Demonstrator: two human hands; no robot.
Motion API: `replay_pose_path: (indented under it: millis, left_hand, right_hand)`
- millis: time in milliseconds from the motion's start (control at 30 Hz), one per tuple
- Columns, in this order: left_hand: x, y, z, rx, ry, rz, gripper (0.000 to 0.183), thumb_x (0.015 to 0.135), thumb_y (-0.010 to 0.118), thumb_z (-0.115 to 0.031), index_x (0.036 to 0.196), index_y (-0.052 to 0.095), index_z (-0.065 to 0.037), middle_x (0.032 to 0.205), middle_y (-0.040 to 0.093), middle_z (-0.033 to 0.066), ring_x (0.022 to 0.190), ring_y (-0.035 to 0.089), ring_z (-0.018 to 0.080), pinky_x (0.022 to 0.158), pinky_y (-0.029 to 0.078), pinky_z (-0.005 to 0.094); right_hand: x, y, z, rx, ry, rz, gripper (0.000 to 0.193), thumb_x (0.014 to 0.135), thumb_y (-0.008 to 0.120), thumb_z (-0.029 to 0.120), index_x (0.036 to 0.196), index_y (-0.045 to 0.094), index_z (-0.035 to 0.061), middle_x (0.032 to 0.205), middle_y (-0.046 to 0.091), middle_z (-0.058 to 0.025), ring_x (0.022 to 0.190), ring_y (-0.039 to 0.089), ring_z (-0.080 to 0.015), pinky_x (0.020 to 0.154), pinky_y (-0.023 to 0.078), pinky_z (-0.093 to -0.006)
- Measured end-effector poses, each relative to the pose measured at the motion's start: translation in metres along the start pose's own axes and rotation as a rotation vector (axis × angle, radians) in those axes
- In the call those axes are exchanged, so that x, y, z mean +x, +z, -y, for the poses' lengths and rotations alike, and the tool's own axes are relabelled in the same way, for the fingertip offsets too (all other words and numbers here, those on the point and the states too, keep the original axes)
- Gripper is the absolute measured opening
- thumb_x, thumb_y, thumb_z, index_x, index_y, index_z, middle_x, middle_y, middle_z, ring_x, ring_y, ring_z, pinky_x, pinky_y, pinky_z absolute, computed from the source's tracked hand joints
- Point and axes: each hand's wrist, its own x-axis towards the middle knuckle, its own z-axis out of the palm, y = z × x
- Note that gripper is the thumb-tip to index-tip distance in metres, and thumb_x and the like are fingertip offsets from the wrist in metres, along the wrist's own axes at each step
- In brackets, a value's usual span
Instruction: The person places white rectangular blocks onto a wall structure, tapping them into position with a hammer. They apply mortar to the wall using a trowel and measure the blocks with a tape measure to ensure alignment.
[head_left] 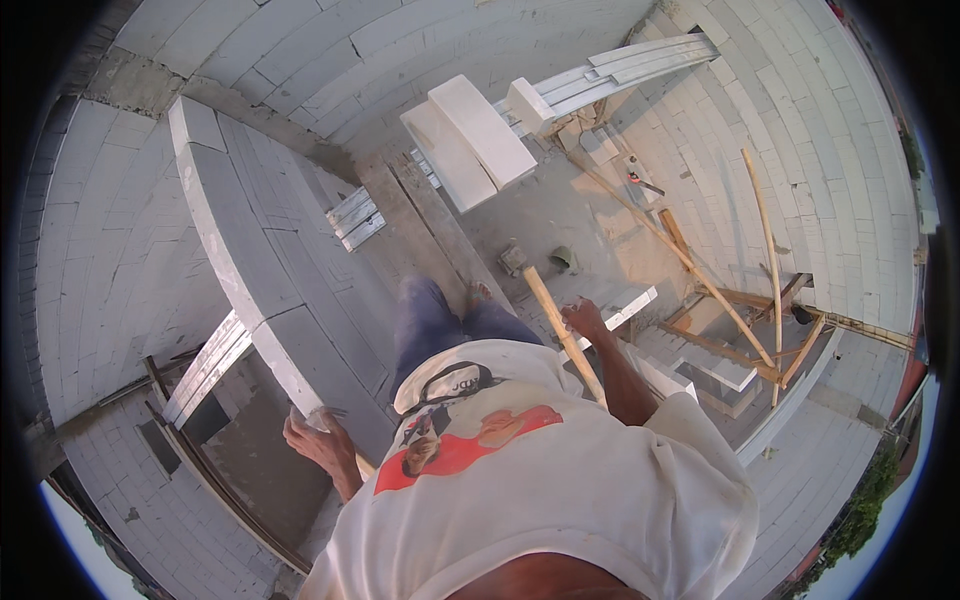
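Note:
My left hand [322, 446] rests against the top edge of a pale grey block wall [228, 262], its fingers apart. Some of its fingertips lie over the wall's corner. On the other side, my right hand [585, 318] is raised beside a bamboo pole [552, 312], fingers curled. Whatever those fingers may hold is hidden. A long narrow white piece [634, 306] passes behind that wrist. Two large white blocks [468, 142] sit ahead of me on a support beside wooden planks [432, 222].
Stacked metal channels [625, 72] span toward the far wall, with a small white block [530, 105] at their near end. Below right stand bamboo poles [768, 250] and a timber frame [745, 298]. A dark bucket [563, 257] lies on the lower floor. Another drop opens at left.

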Motion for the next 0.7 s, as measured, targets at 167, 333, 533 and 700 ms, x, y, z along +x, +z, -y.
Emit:
replay_pose_path:
  millis: [167, 333, 533, 700]
  left_hand:
    - [0.127, 0.031, -0.069, -0.208, 0.249, 0.057, 0.058, 0.092, 0.072, -0.013, 0.143, 0.047, 0.001, 0.133, 0.048, 0.0228, 0.129, 0.048, 0.0393, 0.107, 0.040, 0.0551]
    - [0.246, 0.103, -0.127, -0.376, 0.144, 0.454, 0.050, 0.094, 0.068, -0.014, 0.138, 0.052, 0.005, 0.129, 0.050, 0.0210, 0.114, 0.060, 0.0317, 0.094, 0.053, 0.0492]
    - [0.379, 0.222, -0.163, -0.259, 0.413, 1.144, 0.058, 0.092, 0.069, -0.023, 0.138, 0.054, 0.009, 0.129, 0.063, 0.0276, 0.122, 0.065, 0.0364, 0.101, 0.051, 0.0433]
    - [0.433, 0.288, -0.196, -0.194, 0.438, 1.536, 0.071, 0.090, 0.072, -0.029, 0.145, 0.049, 0.010, 0.136, 0.062, 0.0323, 0.132, 0.060, 0.0388, 0.110, 0.046, 0.0430]
  right_hand:
    - [0.037, 0.029, 0.057, -0.108, -0.055, -0.068, 0.031, 0.089, 0.066, 0.025, 0.107, 0.074, 0.0013, 0.087, 0.076, -0.0156, 0.073, 0.075, -0.0284, 0.077, 0.059, -0.0409]
    - [0.048, 0.069, 0.075, 0.019, 0.109, -0.114, 0.033, 0.088, 0.064, 0.026, 0.105, 0.074, -0.0003, 0.087, 0.075, -0.0200, 0.077, 0.075, -0.0314, 0.079, 0.058, -0.0433]
    - [0.028, 0.137, 0.101, 0.178, 0.362, -0.267, 0.032, 0.087, 0.064, 0.026, 0.101, 0.074, -0.0011, 0.086, 0.076, -0.0215, 0.078, 0.076, -0.0325, 0.079, 0.059, -0.0440]
    - [0.010, 0.190, 0.141, 0.478, 0.585, -0.332, 0.034, 0.088, 0.064, 0.025, 0.107, 0.072, -0.0024, 0.083, 0.075, -0.0188, 0.069, 0.074, -0.0287, 0.067, 0.059, -0.0425]
